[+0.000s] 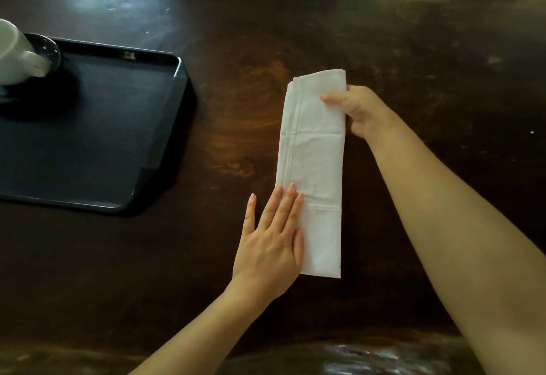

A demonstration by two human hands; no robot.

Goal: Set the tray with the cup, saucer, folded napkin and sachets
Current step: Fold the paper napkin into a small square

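A white napkin (314, 156), folded into a long narrow strip, lies on the dark wooden table (413, 49) right of the tray. My left hand (273, 240) rests flat with spread fingers on the strip's near left edge. My right hand (359, 108) pinches the far right edge of the napkin between thumb and fingers. The black tray (118, 126) sits at the left. On its far left corner a white cup (16, 55) stands on a dark saucer (51, 49), partly cut off by the frame edge. No sachets are in view.
The tray's flat bottom right of the cup holds nothing. Bright window glare lies on the table at the far left. The table's near edge runs along the bottom of the view.
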